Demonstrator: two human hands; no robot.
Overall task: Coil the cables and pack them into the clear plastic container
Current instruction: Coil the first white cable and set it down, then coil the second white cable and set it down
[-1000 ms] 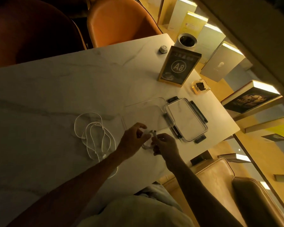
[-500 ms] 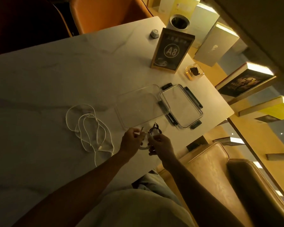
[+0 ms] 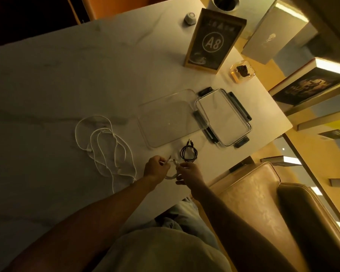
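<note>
- Across most of the view, a pale marbled counter carries everything, with a tan leather seat at its near right edge
- At the centre, the clear plastic container lies open on the counter, nothing inside it; its lid, clear with dark clips, lies touching its right side
- Left of the container, a long white cable sprawls in loose tangled loops on the counter
- At the far edge, a wooden sign reading A8 stands upright, with a small amber glass dish just to its right and a small round white object to its left
- Near the front edge, the left hand and right hand work close together: each grip is pinched on a short white cable, which curves in a loop between and under them
- Just beyond the right hand, a small black cable lies coiled on the counter, outside the container and near its front right corner
</note>
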